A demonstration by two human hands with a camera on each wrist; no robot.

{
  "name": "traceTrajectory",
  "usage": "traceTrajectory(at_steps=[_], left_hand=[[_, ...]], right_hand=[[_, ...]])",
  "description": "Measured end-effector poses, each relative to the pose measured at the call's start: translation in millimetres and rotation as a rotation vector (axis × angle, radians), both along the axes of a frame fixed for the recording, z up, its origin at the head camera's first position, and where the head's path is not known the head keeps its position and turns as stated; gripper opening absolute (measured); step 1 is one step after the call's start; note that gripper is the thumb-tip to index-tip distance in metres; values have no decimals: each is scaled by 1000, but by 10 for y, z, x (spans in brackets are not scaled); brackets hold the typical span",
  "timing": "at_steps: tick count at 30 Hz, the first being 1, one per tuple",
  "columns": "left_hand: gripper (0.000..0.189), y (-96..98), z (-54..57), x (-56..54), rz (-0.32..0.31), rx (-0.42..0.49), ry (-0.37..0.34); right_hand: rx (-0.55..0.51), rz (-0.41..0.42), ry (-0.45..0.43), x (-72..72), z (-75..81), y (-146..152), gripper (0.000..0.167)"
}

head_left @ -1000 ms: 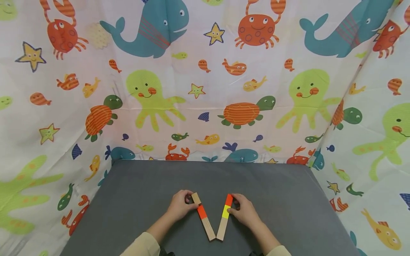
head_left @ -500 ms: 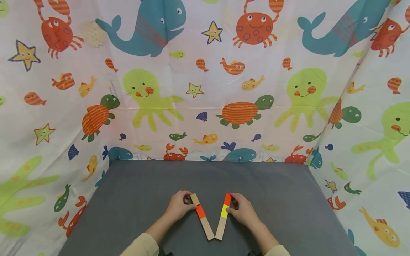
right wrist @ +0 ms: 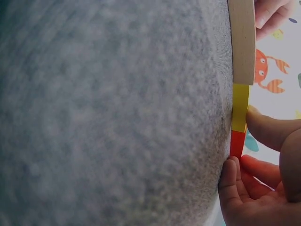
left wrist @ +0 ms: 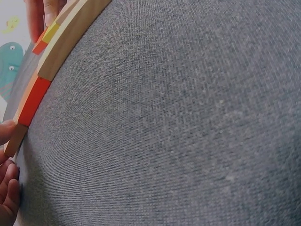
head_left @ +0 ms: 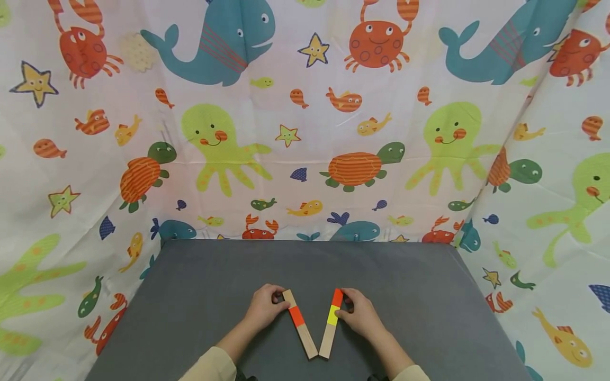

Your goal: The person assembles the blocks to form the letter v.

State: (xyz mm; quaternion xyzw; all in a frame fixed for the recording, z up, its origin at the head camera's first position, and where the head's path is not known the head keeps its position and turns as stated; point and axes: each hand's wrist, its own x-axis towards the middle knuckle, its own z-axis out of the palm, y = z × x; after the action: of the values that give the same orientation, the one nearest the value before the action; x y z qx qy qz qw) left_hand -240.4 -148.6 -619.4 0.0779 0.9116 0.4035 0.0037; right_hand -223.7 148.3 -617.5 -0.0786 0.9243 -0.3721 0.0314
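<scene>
Two rows of wooden blocks lie on the grey cloth in a V, near ends meeting. The left row has a small plain block (head_left: pixel 288 297) at its far end, then a red block (head_left: pixel 296 316) and a long plain block (head_left: pixel 307 341). My left hand (head_left: pixel 263 307) pinches the small plain block, thumb on its side and fingers at its far end. In the right row come a red block (right wrist: pixel 237 143), a yellow block (right wrist: pixel 240 107) and another long plain block (head_left: pixel 328 341). My right hand (head_left: pixel 360 312) holds that row's far part, thumb against yellow, fingertips at red's end.
Grey cloth (head_left: pixel 214 270) covers the table under the blocks. A white curtain printed with sea animals (head_left: pixel 295 174) hangs behind the table's far edge and along both sides.
The small plain block has shifted slightly and lines up more evenly with the red block beside it. Both hands stay at their rows; the head view has shifted a little.
</scene>
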Motion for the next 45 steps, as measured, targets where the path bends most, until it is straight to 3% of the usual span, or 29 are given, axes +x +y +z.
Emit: traceTrajectory(at_steps=[22,39,45], left_hand=[[39,-28,-49,-13,-8,-43,11],[39,-38,3,-19,-47,-23,-22],[40,-82,42,41,-61,-28,19]], right_hand=[[1,10,8,-2,17,-51,65],[-20,-11,72,-19,113,30,65],[-32,-20,61,-25,161,63,63]])
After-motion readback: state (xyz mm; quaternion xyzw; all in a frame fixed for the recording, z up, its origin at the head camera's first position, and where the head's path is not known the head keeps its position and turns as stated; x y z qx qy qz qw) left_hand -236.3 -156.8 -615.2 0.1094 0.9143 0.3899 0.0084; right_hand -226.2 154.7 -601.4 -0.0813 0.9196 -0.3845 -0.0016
